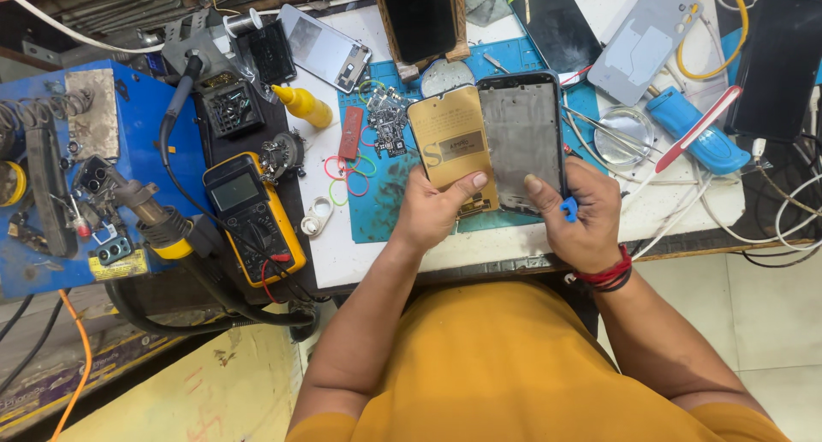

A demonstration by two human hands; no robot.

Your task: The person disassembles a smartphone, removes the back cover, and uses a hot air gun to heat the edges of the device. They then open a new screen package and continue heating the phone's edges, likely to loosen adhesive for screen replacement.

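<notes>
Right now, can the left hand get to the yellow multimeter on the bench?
Probably yes, once freed. The left hand holds a gold panel. The yellow multimeter lies face up to its left with only bare white table between them.

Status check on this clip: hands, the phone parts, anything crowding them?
Left hand grips gold panel. Right hand grips grey phone frame, blue pick at fingers. Circuit board, rubber bands close alongside on blue mat.

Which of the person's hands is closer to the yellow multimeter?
The left hand. It holds the gold panel, with the yellow multimeter off to its left at the bench edge. The right hand, gripping the phone frame, sits farther away, beyond the left hand.
</notes>
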